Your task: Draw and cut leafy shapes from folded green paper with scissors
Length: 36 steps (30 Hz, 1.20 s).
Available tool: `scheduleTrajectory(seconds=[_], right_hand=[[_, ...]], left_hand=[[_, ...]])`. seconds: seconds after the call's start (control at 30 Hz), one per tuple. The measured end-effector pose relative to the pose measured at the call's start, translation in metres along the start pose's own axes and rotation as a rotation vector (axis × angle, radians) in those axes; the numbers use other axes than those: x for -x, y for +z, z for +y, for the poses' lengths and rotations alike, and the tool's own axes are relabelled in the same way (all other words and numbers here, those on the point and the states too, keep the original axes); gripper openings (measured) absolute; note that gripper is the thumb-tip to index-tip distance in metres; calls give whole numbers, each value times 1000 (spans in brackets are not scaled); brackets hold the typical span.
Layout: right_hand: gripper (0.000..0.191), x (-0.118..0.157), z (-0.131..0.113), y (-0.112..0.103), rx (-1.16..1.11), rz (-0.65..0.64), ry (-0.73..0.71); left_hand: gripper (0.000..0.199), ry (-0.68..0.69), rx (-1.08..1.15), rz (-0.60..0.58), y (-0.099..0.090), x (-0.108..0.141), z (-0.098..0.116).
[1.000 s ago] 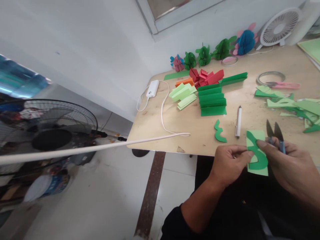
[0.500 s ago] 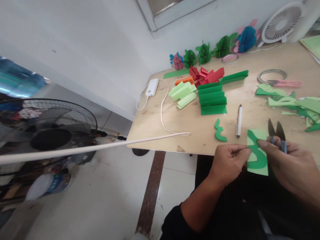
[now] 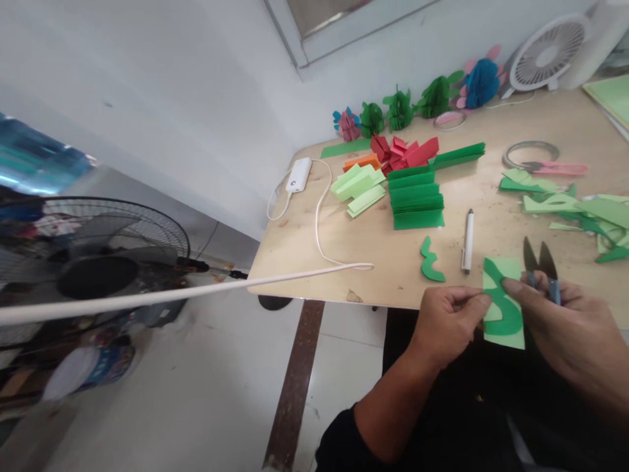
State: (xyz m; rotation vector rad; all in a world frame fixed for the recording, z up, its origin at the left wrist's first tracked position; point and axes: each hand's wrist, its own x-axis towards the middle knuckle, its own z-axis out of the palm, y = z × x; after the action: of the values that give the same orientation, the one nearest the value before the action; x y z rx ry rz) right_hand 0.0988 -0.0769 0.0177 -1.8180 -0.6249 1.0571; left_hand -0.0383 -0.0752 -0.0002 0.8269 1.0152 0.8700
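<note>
At the table's front edge, my left hand (image 3: 447,324) pinches the left side of a light green paper piece (image 3: 511,340). A dark green curvy paper cutout (image 3: 514,317) lies flat against that piece. My right hand (image 3: 565,314) presses thumb and fingers on the right side of both papers. The same hand also keeps a pair of thread snips (image 3: 554,288), dark blades pointing up and apart. Just beyond my left hand, a smaller dark green wavy cutout (image 3: 431,262) rests on the wooden table (image 3: 304,249). Beside it lies a white pen (image 3: 468,242).
Folded green paper (image 3: 417,204), light green strips (image 3: 358,187) and red folded pieces (image 3: 405,152) lie farther back. Paper scraps (image 3: 584,210), pink scissors (image 3: 560,168) and a tape roll (image 3: 531,145) are right. A white cable (image 3: 196,292) crosses the left edge from a power bank (image 3: 299,175).
The view has shifted very slightly. Both hands keep the same hold on the papers, and the thread snips stay in my right hand.
</note>
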Motion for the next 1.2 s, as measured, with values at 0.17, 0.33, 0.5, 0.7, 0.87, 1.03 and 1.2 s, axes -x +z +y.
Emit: scheduleTrajectory(seconds=[0.17, 0.33, 0.5, 0.7, 0.87, 1.03, 1.2], right_hand=[[47, -1, 2, -1, -14, -27, 38], [52, 0, 0, -3, 49, -22, 51], [55, -3, 4, -1, 44, -4, 45], [57, -7, 10, -4, 2, -32, 55], [56, -5, 9, -4, 1, -38, 53], [52, -4, 12, -5, -5, -50, 60], [54, -4, 12, -6, -39, -37, 92]], left_hand=[[39, -20, -27, 19, 1, 0, -1], [39, -43, -78, 31, 1, 1, -3], [42, -1, -34, 3, 1, 1, -2], [35, 4, -19, -19, 1, 3, 3], [37, -7, -29, 4, 1, 4, 2], [32, 11, -49, 12, 1, 5, 2], [31, 26, -12, -4, 1, 7, 5]])
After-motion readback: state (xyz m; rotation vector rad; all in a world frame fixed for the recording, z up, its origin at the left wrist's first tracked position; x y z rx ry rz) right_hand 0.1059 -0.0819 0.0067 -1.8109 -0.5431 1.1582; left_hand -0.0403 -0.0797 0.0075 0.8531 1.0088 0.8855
